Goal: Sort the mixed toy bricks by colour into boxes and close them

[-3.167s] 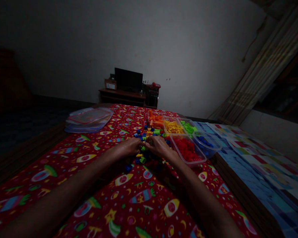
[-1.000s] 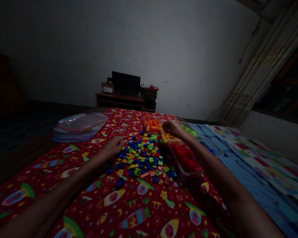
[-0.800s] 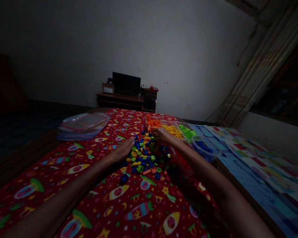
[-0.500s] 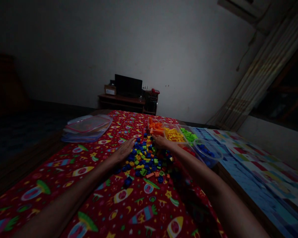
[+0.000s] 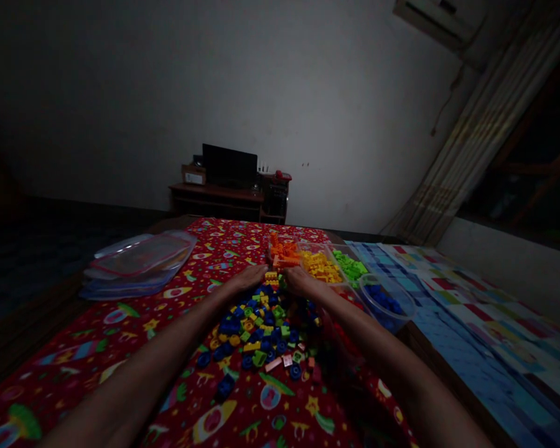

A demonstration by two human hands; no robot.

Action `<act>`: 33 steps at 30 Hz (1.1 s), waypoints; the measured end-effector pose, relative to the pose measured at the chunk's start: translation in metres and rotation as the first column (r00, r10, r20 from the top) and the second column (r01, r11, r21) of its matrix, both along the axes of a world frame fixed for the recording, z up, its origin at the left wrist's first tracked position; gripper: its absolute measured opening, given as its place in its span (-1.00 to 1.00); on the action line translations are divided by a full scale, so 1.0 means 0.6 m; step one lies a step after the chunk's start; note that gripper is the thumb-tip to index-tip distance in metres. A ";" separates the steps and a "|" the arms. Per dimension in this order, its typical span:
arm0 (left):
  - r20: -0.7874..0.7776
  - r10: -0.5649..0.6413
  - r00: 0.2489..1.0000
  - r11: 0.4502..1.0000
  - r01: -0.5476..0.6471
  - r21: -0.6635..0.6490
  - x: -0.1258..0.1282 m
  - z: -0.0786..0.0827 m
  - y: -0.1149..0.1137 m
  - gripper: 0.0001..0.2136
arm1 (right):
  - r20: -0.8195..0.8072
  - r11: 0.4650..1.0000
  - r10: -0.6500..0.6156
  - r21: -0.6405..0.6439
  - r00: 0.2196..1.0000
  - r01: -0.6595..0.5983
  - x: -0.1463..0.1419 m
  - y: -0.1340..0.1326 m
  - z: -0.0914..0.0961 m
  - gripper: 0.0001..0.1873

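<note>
A loose pile of small toy building blocks [image 5: 261, 323] in blue, yellow, green and orange lies on a red patterned cloth [image 5: 242, 417]. At the pile's far left edge is my left hand [image 5: 251, 278], its fingers stretched inward and holding nothing that I can see. My right hand [image 5: 299, 281] reaches the far right edge, open as far as its dim fingers show, with the fingertips down by the blocks. Between the two hands sits a yellow block [image 5: 271, 279]. Shadow hides the blocks under my right wrist.
Beyond my right hand are clear containers of orange blocks [image 5: 284, 252], yellow blocks [image 5: 321, 267] and green blocks [image 5: 350, 266]. A round tub [image 5: 404, 316] holds blue blocks. Stacked clear plastic lids [image 5: 140, 264] lie at the left. A monitor [image 5: 229, 165] stands on a desk behind.
My left hand has moved right and in toward my right hand, around the pile's far end. The whole view has shifted a little, so the pile appears lower.
</note>
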State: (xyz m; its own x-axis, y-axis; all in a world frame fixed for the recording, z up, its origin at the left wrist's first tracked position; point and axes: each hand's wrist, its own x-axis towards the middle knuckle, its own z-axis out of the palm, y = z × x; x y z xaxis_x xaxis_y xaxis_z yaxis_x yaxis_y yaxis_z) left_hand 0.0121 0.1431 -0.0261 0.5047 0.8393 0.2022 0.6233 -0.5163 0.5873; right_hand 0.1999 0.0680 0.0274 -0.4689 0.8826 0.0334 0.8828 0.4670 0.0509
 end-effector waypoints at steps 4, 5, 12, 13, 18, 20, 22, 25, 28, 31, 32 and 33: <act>-0.042 -0.064 0.997 0.998 0.063 -0.012 0.028 0.001 -0.008 -0.56 | 0.012 0.999 -0.009 -0.041 1.000 0.009 -0.019 0.011 -0.016 -0.68; -0.048 -0.083 0.995 0.996 0.083 -0.016 0.029 0.000 -0.013 -0.58 | 0.009 0.998 0.000 -0.056 1.000 0.000 -0.024 0.006 -0.018 -0.67; 0.005 -0.316 0.949 0.947 0.316 -0.052 -0.010 0.025 -0.095 -0.58 | -0.174 0.978 0.108 -0.157 0.979 -0.135 -0.011 -0.068 -0.008 -0.51; 0.014 -0.318 0.948 0.946 0.319 -0.055 -0.020 0.031 -0.108 -0.57 | -0.256 0.973 0.126 -0.154 0.958 -0.169 -0.004 -0.074 -0.006 -0.48; 0.053 -0.096 0.994 0.995 0.094 0.031 -0.060 0.042 -0.145 -0.52 | -0.329 0.998 0.010 -0.060 0.944 -0.032 0.016 -0.055 0.006 -0.53; 0.082 0.016 0.997 0.997 -0.022 0.078 -0.074 0.030 -0.145 -0.47 | -0.218 0.998 -0.054 -0.050 0.975 0.044 0.010 -0.032 0.004 -0.59; 0.096 0.079 0.992 0.992 -0.088 0.092 -0.089 0.012 -0.142 -0.40 | -0.132 0.996 -0.076 -0.064 0.988 0.068 -0.001 -0.011 -0.005 -0.67; 0.082 0.110 0.991 0.992 -0.114 0.046 -0.111 -0.014 -0.144 -0.35 | -0.089 0.994 -0.072 -0.084 0.993 0.065 -0.018 -0.001 -0.026 -0.72; 0.104 0.112 0.988 0.994 -0.113 -0.002 -0.125 -0.031 -0.150 -0.35 | -0.067 0.994 -0.030 -0.108 0.997 0.022 -0.026 -0.022 -0.036 -0.76; 0.138 0.135 0.981 0.991 -0.131 -0.035 -0.125 -0.037 -0.155 -0.34 | -0.110 0.989 0.065 -0.127 0.992 -0.079 -0.024 -0.055 -0.026 -0.73; 0.151 0.143 0.978 0.989 -0.138 -0.044 -0.124 -0.037 -0.157 -0.34 | -0.131 0.988 0.086 -0.119 0.988 -0.102 -0.022 -0.062 -0.020 -0.70; 0.166 0.148 0.975 0.989 -0.140 -0.055 -0.122 -0.036 -0.158 -0.34 | -0.142 0.988 0.092 -0.108 0.986 -0.108 -0.019 -0.067 -0.014 -0.69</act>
State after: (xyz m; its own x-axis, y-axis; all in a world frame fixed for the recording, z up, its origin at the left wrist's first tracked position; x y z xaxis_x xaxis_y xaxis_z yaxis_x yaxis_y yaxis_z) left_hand -0.0613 0.0484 -0.0479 0.3395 0.9103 0.2366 0.5793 -0.4006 0.7099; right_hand 0.1883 0.0279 0.0189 -0.5530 0.8332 0.0042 0.8263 0.5491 -0.1258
